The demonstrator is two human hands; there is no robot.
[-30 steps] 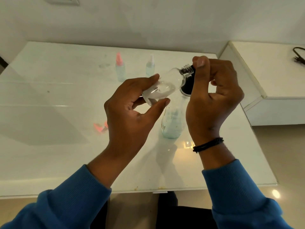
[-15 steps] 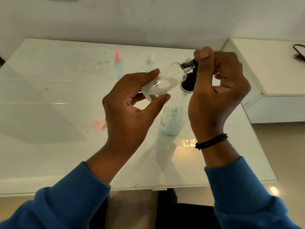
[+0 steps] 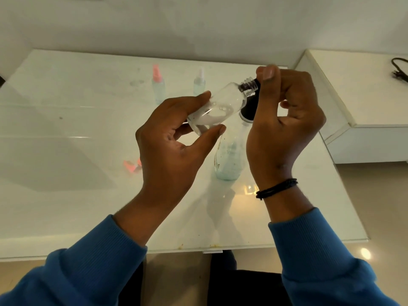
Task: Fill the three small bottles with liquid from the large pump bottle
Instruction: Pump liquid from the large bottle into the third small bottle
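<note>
My left hand (image 3: 174, 149) grips a small clear bottle (image 3: 223, 104) by its base, tilted with its open threaded neck up and to the right; a little liquid lies in its lower side. The neck meets the black pump head (image 3: 250, 107) of the large clear bottle (image 3: 229, 160), which stands on the white table (image 3: 66, 195) with pale blue liquid in its bottom. My right hand (image 3: 284, 120) curls round the pump head, thumb raised above the neck. Two more small bottles stand at the back: one with a pink cap (image 3: 157, 83), one with a white cap (image 3: 199, 81).
A loose pink cap (image 3: 132, 165) lies on the table left of my left hand. A white cabinet (image 3: 364, 102) stands to the right, with a black cable (image 3: 399, 69) on top. The wall runs behind the table.
The hands, the small bottle and the pump head keep the same hold. My right thumb has shifted slightly over the neck; the view has barely drifted.
</note>
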